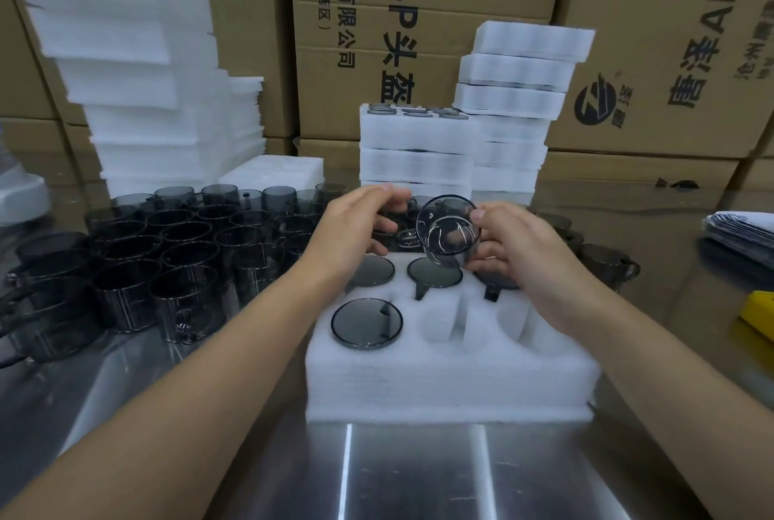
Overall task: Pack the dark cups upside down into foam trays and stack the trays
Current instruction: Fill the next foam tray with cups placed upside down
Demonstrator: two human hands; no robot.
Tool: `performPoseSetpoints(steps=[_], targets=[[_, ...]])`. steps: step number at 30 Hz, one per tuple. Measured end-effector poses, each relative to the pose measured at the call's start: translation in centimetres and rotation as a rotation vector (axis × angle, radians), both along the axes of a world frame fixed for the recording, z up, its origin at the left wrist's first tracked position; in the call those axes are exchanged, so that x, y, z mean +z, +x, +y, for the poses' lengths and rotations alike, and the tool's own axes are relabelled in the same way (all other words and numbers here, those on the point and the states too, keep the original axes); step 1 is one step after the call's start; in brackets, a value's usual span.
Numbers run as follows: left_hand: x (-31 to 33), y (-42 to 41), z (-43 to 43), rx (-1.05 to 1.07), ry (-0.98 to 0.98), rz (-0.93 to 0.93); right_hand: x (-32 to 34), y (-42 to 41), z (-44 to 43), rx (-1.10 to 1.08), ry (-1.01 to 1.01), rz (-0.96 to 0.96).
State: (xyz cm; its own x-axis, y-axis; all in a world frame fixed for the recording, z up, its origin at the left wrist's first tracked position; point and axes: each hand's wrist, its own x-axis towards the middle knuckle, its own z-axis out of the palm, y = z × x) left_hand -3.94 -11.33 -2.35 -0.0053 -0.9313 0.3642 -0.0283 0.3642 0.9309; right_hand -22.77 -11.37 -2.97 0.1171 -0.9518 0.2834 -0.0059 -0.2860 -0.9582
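A white foam tray lies on the steel table in front of me. Several dark cups sit upside down in its far pockets and one in the near left pocket; two near pockets stand empty. My right hand grips a dark see-through cup, tilted with its mouth facing me, above the tray's far row. My left hand hovers beside it with curled fingers, reaching over cups behind the tray; whether it holds anything is unclear.
Many loose dark cups crowd the table at left. Stacks of filled foam trays stand behind, taller ones to the right. Empty foam sheets pile at far left. Cardboard boxes wall the back. Papers lie right.
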Motion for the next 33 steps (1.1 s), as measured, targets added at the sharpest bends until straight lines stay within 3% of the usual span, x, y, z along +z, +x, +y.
performPoseSetpoints(steps=[12,33], targets=[[-0.5,-0.1,0.1,0.001,-0.11,-0.092,0.3,-0.2,-0.5,-0.015,0.04,-0.106],[-1.0,0.1,-0.8,-0.034,-0.116,0.009,-0.5,-0.7,-0.3,0.05,-0.114,0.094]])
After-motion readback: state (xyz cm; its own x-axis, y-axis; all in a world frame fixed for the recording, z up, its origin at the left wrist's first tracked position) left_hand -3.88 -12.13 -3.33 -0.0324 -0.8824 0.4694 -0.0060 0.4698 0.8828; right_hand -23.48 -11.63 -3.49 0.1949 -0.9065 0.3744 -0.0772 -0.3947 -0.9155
